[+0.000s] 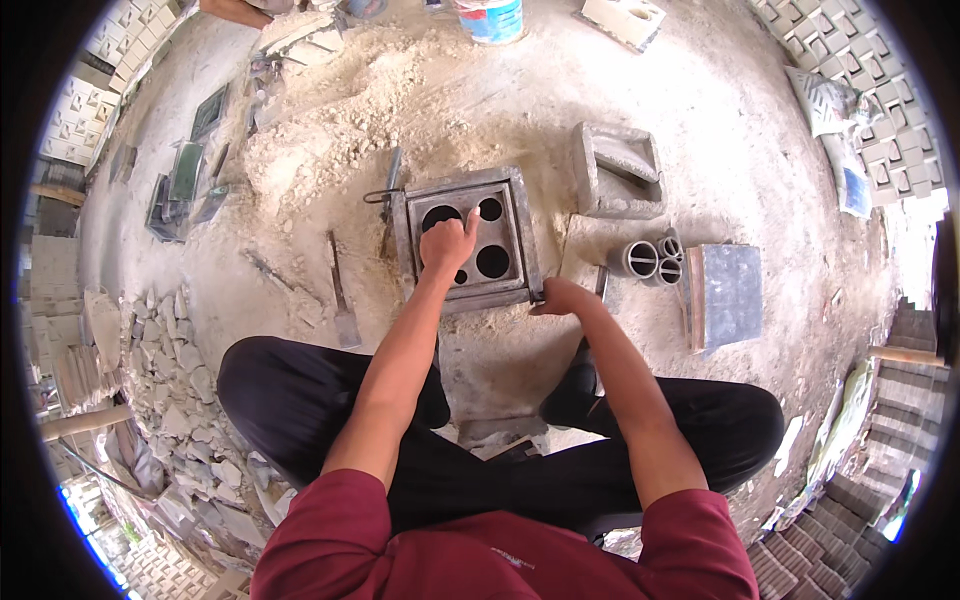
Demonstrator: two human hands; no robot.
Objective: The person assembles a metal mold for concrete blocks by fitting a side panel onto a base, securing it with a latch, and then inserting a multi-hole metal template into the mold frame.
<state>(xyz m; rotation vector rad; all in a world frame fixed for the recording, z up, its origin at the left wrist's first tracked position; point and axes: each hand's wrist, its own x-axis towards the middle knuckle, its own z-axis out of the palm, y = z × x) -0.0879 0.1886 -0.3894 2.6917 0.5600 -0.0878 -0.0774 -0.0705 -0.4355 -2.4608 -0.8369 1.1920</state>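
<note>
In front of me on the ground is a square grey mold frame [533, 240], tilted slightly. Inside it sits a plate [472, 228] with several round dark holes. My left hand [447, 242] is on the plate, its fingers curled over the upper left hole and its thumb stretched toward the upper right one. The fingertips are hidden, and the hand appears to grip the web between those holes. At the frame's near right corner, my right hand [563, 297] is closed round the edge.
Right of the frame lie a hollow rectangular mold [650, 208], several round tubes [640, 260] and a dark slab stack [730, 295]. Pale powder [300, 155] is heaped at the far left. A trowel [344, 322] lies left, near broken stones [170, 370]. A bucket [490, 20] stands at the back.
</note>
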